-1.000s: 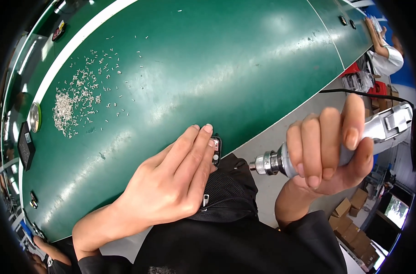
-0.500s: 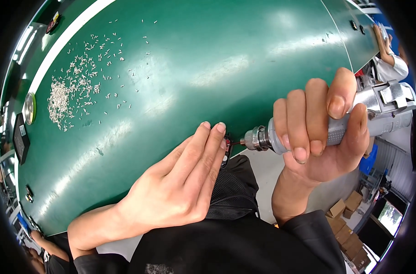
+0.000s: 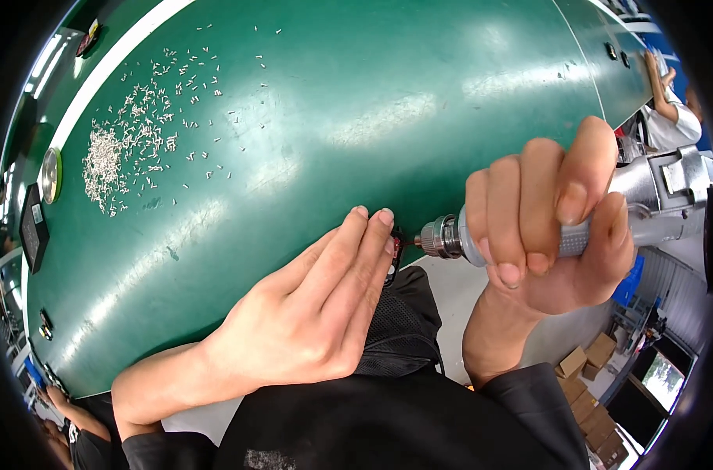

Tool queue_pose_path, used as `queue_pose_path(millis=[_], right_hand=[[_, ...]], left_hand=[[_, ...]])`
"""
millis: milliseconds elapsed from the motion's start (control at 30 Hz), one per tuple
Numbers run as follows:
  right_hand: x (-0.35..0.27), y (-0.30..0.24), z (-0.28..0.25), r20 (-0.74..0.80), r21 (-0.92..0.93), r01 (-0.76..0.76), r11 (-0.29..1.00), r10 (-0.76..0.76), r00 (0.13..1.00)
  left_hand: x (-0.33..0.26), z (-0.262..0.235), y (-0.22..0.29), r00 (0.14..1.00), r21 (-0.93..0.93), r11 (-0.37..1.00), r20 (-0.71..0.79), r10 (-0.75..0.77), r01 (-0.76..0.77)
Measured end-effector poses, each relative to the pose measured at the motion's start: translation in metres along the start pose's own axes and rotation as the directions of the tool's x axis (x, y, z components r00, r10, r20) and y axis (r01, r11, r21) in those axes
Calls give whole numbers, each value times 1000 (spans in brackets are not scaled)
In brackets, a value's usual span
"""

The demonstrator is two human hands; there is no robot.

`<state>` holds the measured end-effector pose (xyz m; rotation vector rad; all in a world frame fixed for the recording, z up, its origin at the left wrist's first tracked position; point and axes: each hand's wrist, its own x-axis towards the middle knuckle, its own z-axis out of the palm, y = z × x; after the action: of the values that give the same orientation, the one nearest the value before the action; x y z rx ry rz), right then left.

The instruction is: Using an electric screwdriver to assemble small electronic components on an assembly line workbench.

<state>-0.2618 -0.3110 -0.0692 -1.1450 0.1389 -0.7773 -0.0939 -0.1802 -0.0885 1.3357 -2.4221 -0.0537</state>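
**Dana:** Because the left hand (image 3: 298,317) lies so flat, I can't work out from my remote seat what it holds. Can you?

**Remy:** Only partly. Its fingers reach toward two o'clock, nearly straight and side by side, over the small dark device (image 3: 397,252). I see the device's edge past the fingertips, near the close edge of the green table (image 3: 427,164). The thumb is hidden from me, so I cannot tell whether it pinches or merely presses. I'd guess the hand steadies the device.

**Dana:** And the right hand (image 3: 538,211)?

**Remy:** It is curled round the grey power driver (image 3: 577,241), closed on its body, on the device's three o'clock side. I judge that line deliberate: the left hand covers the nine o'clock side and leaves this one bare. Whether the tip touches, I can't tell.

**Dana:** Why are the silver bits so far off?

**Remy:** That heap of small silver pieces (image 3: 104,160) lies toward ten o'clock from the device, a round tin (image 3: 59,176) beyond it toward nine. To me, the distance keeps them out from under both hands.
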Motion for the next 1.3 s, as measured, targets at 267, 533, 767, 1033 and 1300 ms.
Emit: queue_pose_path(millis=[267,533,767,1033,1300], right_hand=[[1,-5,14,80,-246,47,968,-28,996],[7,1,17,90,-106,28,994,-18,996],[15,2,25,157,99,-33,994,17,987],[-10,3,1,-47,417,200,887,-199,979],[-17,43,12,-312,542,141,829,43,949]], left_hand=[[-2,9,4,986,21,999,-161,36,-33],[-3,5,1,989,80,995,-130,71,-61],[-19,-10,-1,994,91,995,-98,57,-49],[-164,-68,2,609,86,615,-301,-734,784],[-155,-97,-60,552,217,516,-474,-686,828]])
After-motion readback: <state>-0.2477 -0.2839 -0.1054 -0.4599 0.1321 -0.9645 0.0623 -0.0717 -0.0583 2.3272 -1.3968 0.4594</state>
